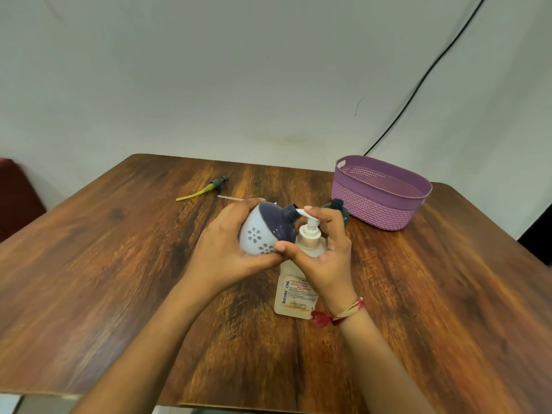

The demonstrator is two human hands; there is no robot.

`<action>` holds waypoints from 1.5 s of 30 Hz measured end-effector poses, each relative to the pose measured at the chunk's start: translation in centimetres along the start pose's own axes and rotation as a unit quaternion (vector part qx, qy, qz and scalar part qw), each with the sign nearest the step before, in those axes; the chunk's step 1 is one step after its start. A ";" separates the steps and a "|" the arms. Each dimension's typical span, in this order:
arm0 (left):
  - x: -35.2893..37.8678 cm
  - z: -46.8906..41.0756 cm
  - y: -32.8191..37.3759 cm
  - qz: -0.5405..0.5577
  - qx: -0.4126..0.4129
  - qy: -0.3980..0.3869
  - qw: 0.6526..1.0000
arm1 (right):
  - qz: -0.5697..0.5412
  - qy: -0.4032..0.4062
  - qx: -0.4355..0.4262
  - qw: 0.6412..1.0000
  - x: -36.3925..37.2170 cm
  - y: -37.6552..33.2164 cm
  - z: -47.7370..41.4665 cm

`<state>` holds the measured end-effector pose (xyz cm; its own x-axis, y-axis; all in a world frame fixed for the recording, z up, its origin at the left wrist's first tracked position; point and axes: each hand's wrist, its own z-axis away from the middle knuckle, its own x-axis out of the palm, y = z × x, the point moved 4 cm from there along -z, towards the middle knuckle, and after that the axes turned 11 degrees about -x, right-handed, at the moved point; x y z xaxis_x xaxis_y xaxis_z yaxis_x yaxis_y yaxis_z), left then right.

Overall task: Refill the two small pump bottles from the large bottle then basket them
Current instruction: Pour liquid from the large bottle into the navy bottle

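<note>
My left hand [227,249] grips a small round bottle [263,231], white below with flower cut-outs and dark blue on top, tilted so its open neck meets the white pump spout of the large bottle [294,294]. The large bottle stands at the table's middle with a printed label. My right hand [322,246] curls over its pump head and neck. A second small dark green bottle [339,207] stands just behind my right hand, partly hidden. The purple woven basket [379,204] stands at the back right, with nothing visible inside.
A loose pump head with a yellow-green tube [206,189] lies at the table's back left. A thin clear tube [231,198] lies beside it, its far end hidden by my left hand. A black cable [433,67] hangs down the wall behind the basket.
</note>
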<state>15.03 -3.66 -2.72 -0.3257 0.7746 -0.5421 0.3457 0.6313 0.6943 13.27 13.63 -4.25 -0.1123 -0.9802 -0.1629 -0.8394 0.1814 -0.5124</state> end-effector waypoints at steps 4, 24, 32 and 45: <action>0.1 0.1 0.1 0.003 -0.007 0.009 1.000 | 0.010 -0.004 -0.010 1.000 -0.1 -0.1 0.1; 0.3 -0.1 -0.2 0.000 0.012 0.006 1.000 | 0.003 -0.004 -0.008 1.000 -0.1 0.2 -0.2; 0.3 -0.1 0.1 0.007 0.003 0.016 1.000 | 0.003 -0.013 -0.007 1.000 -0.1 0.1 -0.2; 0.1 -0.4 -0.1 0.008 0.008 -0.003 1.000 | -0.002 -0.008 -0.002 1.000 -0.1 0.1 -0.3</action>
<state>14.58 -3.68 -2.69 -0.3145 0.7846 -0.5343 0.3652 0.6195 0.6949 13.05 13.72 -4.04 -0.0999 -0.9795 -0.1751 -0.8423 0.1769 -0.5092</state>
